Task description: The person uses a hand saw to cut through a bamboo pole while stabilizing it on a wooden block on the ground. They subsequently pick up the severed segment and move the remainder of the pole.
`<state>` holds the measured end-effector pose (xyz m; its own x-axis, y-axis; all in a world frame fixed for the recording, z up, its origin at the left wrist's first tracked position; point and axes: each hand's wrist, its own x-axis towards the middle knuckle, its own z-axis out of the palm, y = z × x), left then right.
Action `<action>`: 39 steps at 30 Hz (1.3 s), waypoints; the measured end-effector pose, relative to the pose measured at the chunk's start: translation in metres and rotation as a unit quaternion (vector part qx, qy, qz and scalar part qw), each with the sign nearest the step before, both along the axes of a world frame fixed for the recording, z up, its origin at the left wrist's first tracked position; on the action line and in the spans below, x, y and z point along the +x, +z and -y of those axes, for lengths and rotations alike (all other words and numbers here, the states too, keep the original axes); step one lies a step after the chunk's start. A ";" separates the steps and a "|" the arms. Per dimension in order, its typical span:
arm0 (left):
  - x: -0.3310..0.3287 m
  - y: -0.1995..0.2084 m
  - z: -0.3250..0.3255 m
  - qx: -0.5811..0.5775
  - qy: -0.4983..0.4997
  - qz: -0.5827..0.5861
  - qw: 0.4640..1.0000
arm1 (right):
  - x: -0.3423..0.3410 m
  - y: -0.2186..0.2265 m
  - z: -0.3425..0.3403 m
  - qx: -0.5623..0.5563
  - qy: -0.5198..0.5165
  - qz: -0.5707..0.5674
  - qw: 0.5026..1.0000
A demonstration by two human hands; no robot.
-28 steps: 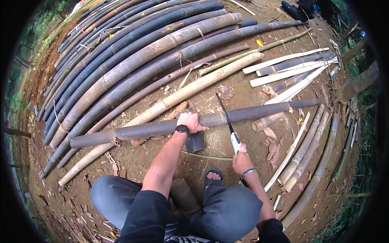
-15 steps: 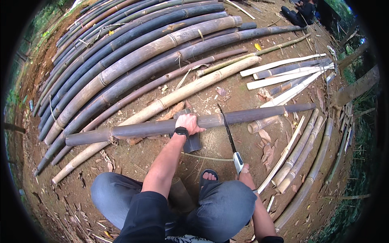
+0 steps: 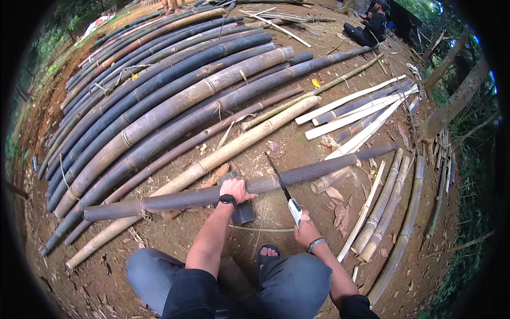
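A long dark bamboo pole lies crosswise before me, over a short dark bamboo piece and a pale bamboo pole. My left hand is closed over its middle, pressing from above; a black watch is on that wrist. To the right of it, my right hand grips the white handle of a handsaw. The saw's dark blade crosses the pole near a node, its tip pointing away past the far side. Whether the teeth sit in a cut is too small to tell.
Several long bamboo poles lie side by side at the far left. Split pale strips and shorter bamboo lengths lie to the right. Tree trunks stand at the right edge. A seated person is at the back.
My right hand has pushed the saw forward, so more blade reaches beyond the pole. The left hand keeps its place on the pole. The view has tilted up, showing more background.
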<state>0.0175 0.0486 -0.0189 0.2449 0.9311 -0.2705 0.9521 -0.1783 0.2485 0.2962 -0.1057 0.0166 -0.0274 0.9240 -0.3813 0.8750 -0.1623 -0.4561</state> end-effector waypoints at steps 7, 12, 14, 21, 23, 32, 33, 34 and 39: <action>0.025 0.016 0.002 -0.026 -0.017 -0.033 0.999 | -0.010 0.001 0.043 0.015 -0.059 -0.010 0.998; 0.010 0.012 0.007 -0.028 -0.006 -0.066 0.997 | -0.010 0.021 0.048 -0.044 -0.046 -0.028 0.998; 0.015 0.018 0.002 -0.007 -0.008 -0.061 0.998 | -0.001 0.009 0.072 -0.071 -0.071 -0.025 0.995; 0.028 0.009 0.004 -0.008 -0.005 -0.053 0.999 | -0.010 0.025 0.020 -0.059 -0.062 -0.041 0.995; 0.017 0.017 0.002 -0.009 -0.005 -0.072 0.997 | -0.012 0.037 0.044 -0.098 -0.062 -0.044 0.992; 0.020 0.020 0.008 -0.014 -0.004 -0.091 0.996 | 0.004 0.050 0.049 -0.096 -0.050 -0.051 0.993; 0.022 0.023 0.003 -0.015 -0.004 -0.106 0.994 | 0.002 0.037 0.057 -0.095 -0.053 -0.058 0.992; 0.027 0.020 0.004 -0.002 0.005 -0.090 0.996 | 0.002 0.021 0.068 -0.093 -0.058 -0.053 0.993; 0.044 0.014 0.009 0.009 -0.006 -0.077 0.997 | -0.002 0.010 0.005 -0.002 -0.056 -0.066 0.996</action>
